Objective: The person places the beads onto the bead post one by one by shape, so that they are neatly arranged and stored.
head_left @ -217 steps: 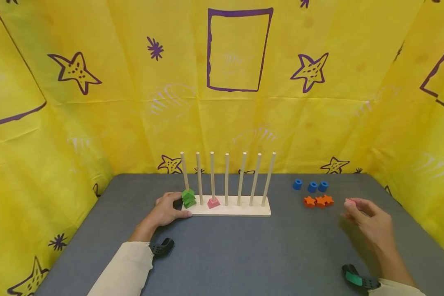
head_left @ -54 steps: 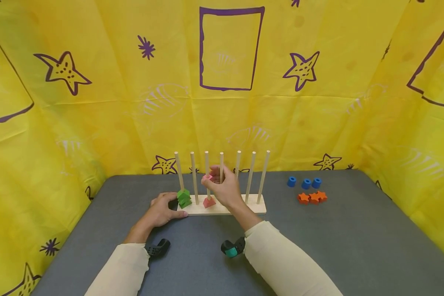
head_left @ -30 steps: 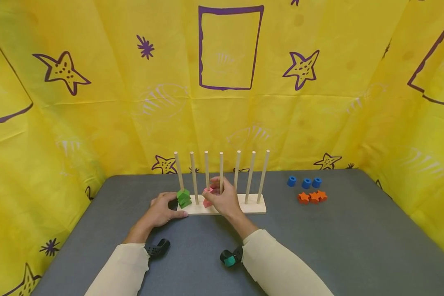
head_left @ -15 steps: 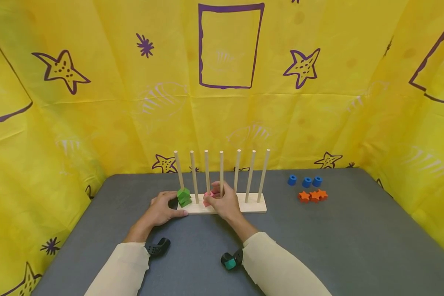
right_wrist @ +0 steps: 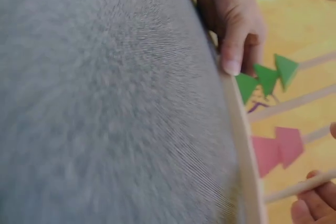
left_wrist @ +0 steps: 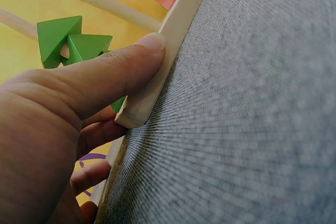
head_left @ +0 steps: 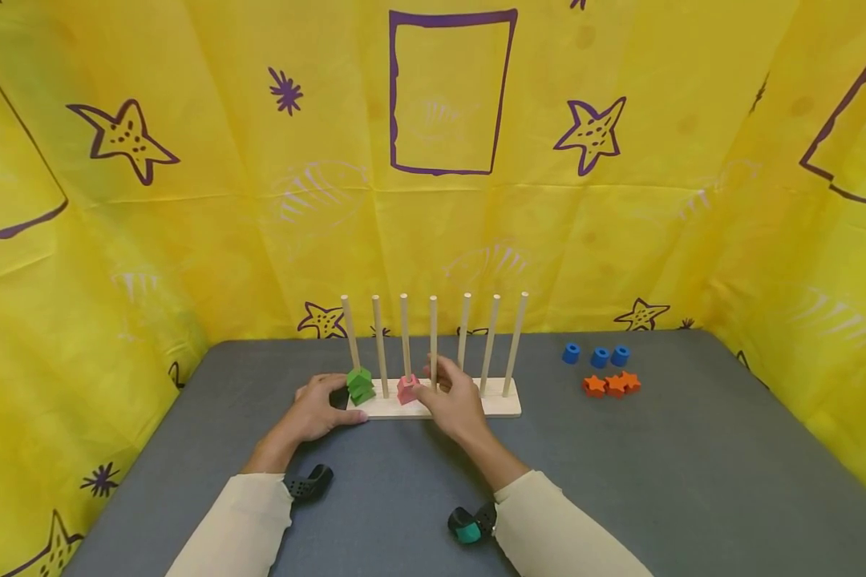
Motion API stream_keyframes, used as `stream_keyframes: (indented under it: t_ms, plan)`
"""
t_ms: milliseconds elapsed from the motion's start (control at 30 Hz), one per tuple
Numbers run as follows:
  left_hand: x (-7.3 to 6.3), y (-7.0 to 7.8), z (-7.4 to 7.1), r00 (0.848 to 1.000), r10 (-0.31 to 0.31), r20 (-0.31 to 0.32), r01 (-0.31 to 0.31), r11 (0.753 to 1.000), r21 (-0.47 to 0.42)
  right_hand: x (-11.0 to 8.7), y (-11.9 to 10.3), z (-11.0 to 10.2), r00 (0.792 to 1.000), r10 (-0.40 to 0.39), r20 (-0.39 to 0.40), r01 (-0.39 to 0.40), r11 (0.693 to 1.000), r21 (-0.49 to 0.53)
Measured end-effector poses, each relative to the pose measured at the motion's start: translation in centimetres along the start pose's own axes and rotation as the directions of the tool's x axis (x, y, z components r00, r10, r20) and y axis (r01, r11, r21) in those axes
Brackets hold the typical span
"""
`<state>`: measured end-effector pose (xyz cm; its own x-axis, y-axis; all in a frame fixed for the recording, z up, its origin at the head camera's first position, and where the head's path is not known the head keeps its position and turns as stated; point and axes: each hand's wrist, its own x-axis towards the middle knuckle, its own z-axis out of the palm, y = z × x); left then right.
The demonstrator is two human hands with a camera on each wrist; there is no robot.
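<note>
My left hand [head_left: 320, 409] grips the left end of a wooden peg board [head_left: 501, 405] with several upright pegs, thumb [left_wrist: 134, 66] along its front edge. Green triangular blocks [head_left: 360, 386] are stacked on the leftmost peg, right by that hand. Two pink trapezoid blocks [right_wrist: 277, 149] sit one upon the other at the bottom of the third peg, turned at different angles. Close to their right side is my right hand [head_left: 453, 401], thumb and fingers apart around the fourth peg, holding nothing. In the right wrist view, a gap shows between its fingers [right_wrist: 317, 203] and the pink blocks.
Orange star blocks [head_left: 613, 385] lie in a row on the grey table [head_left: 621, 481], to the right of the board. Behind them stand three blue cylinders [head_left: 600, 357] with holes. A yellow patterned cloth [head_left: 260, 240] surrounds the table at the back and sides.
My right hand brought a pink block from the right, slid it down the third peg onto the other pink block, then let go and drew slightly right. My left hand stayed on the board.
</note>
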<state>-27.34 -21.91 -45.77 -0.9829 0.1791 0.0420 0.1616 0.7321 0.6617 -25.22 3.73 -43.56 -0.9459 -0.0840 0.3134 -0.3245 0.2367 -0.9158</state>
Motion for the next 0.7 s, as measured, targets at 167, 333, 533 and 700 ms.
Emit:
stream_keyframes:
  t_ms: [167, 333, 533, 700]
  plan:
    - [0.0, 0.0, 0.1, 1.000, -0.007, 0.003, 0.007, 1.000, -0.001, -1.1, -1.2, -1.8, 0.999, -0.042, 0.024, 0.042, 0.999, -0.016]
    - [-0.1, -0.1, 0.0, 1.000, -0.012, -0.005, 0.012, 1.000, -0.001, -2.0, -3.0, -3.8, 0.990, -0.138, 0.018, 0.138, 0.990, 0.005]
    - [-0.1, -0.1, 0.1, 1.000, 0.000, -0.007, 0.000, 1.000, 0.002, -2.8, -5.4, -6.5, 0.968, -0.249, -0.009, 0.249, 0.968, -0.004]
    - [-0.1, 0.0, 0.0, 1.000, -0.006, -0.008, 0.006, 1.000, 0.000, -3.0, -6.3, -9.5, 0.936, -0.347, -0.062, 0.348, 0.938, -0.004]
